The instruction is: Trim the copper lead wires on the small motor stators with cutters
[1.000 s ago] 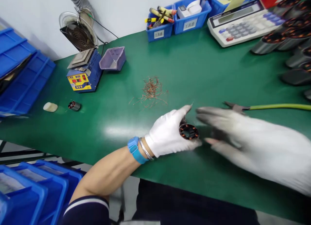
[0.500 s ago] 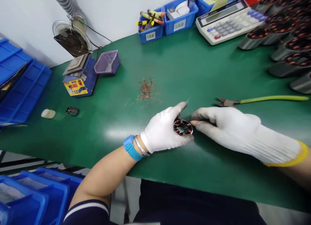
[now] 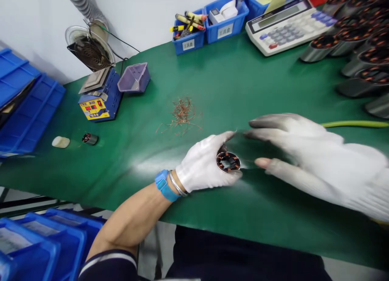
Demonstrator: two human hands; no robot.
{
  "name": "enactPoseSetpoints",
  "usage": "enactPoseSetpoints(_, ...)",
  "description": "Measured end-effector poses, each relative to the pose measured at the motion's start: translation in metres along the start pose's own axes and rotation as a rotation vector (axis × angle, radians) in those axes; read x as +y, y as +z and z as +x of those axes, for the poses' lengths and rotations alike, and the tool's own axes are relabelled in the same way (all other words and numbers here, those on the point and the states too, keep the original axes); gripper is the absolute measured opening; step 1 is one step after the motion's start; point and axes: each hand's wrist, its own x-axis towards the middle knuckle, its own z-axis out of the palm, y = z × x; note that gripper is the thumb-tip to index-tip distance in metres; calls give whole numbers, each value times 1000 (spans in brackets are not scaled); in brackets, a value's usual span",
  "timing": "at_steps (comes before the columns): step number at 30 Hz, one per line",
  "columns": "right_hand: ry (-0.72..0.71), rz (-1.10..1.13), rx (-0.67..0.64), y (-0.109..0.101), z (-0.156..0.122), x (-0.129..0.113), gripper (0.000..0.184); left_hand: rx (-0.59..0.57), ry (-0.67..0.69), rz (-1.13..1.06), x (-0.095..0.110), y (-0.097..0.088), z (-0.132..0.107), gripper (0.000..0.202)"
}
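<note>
In a white glove, my left hand (image 3: 206,163) is wrapped round a motor stator (image 3: 228,162), a metal ring with copper windings and a dark inside, its open end facing up. My right hand (image 3: 298,151), also gloved and blurred by motion, is to the right of the stator with thumb and fingers spread apart. Nothing shows between them, and a gap separates this hand from the stator. Behind the right hand, only the green handle of the cutters (image 3: 355,124) shows. A small heap of copper wire scraps (image 3: 183,111) lies beyond my left hand.
Many stators (image 3: 319,48) stand at the right, beside a calculator (image 3: 291,28). Blue boxes (image 3: 225,30) line the back. A blue-and-yellow device (image 3: 100,103), a purple tray (image 3: 134,78), a small stator (image 3: 90,139) and a white lump (image 3: 60,142) are on the left.
My right hand has moved right, away from the stator, and its pinched fingers have spread. It now covers the cutters' jaws. My left hand keeps the stator in nearly the same place.
</note>
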Motion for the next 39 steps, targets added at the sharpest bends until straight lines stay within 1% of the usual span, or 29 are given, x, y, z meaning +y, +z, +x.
enactPoseSetpoints(2,-62,115,-19,10,4,-5,47,9,-5,-8,0,1,0,80)
enactPoseSetpoints(3,-63,186,-53,15,5,-7,42,15,-3,-17,0,1,0,80)
enactPoseSetpoints(5,0,288,-100,24,7,-9,36,23,2,-28,1,1,0,79)
enactPoseSetpoints(6,32,315,-94,26,8,-10,33,26,5,-23,1,1,0,78)
enactPoseSetpoints(9,55,351,-22,28,10,-13,24,17,36,-7,2,0,1,72)
enactPoseSetpoints(11,13,370,59,26,12,-16,20,8,60,-19,3,0,1,68)
enactPoseSetpoints(13,-29,360,130,25,13,-19,18,6,64,-25,2,0,2,70)
enactPoseSetpoints(15,-37,321,146,24,13,-20,19,4,56,-15,2,1,1,73)
enactPoseSetpoints(16,-15,300,140,24,12,-20,19,5,56,-8,1,1,1,75)
enactPoseSetpoints(19,48,276,109,24,8,-18,19,27,65,0,1,1,0,73)
enactPoseSetpoints(21,28,268,68,24,5,-15,19,48,82,6,1,1,-1,70)
enactPoseSetpoints(23,3,236,-34,22,2,-11,20,51,99,18,0,2,-2,64)
enactPoseSetpoints(25,2,195,-170,20,-1,-6,22,48,113,28,-2,3,-3,51)
enactPoseSetpoints(27,-7,164,-247,18,-3,0,26,54,122,31,-4,4,-3,41)
enactPoseSetpoints(28,-28,155,-244,17,-4,3,28,59,124,31,-5,4,-2,38)
enactPoseSetpoints(29,-56,140,-206,18,-5,4,30,60,123,28,-6,3,-2,36)
enactPoseSetpoints(31,-124,65,-70,19,-5,6,34,51,117,18,-7,1,-1,35)
enactPoseSetpoints(33,-216,-39,31,22,-3,6,48,35,116,10,-7,-2,0,34)
enactPoseSetpoints(34,-273,-78,52,24,-2,5,47,30,116,11,-7,-3,0,34)
enactPoseSetpoints(36,-390,-98,41,27,-1,5,29,19,111,22,-6,-4,0,37)
enactPoseSetpoints(37,-430,-81,34,28,0,5,26,15,109,31,-6,-4,-1,37)
enactPoseSetpoints(39,-453,-22,47,28,-1,6,30,9,119,56,-5,-1,-2,34)
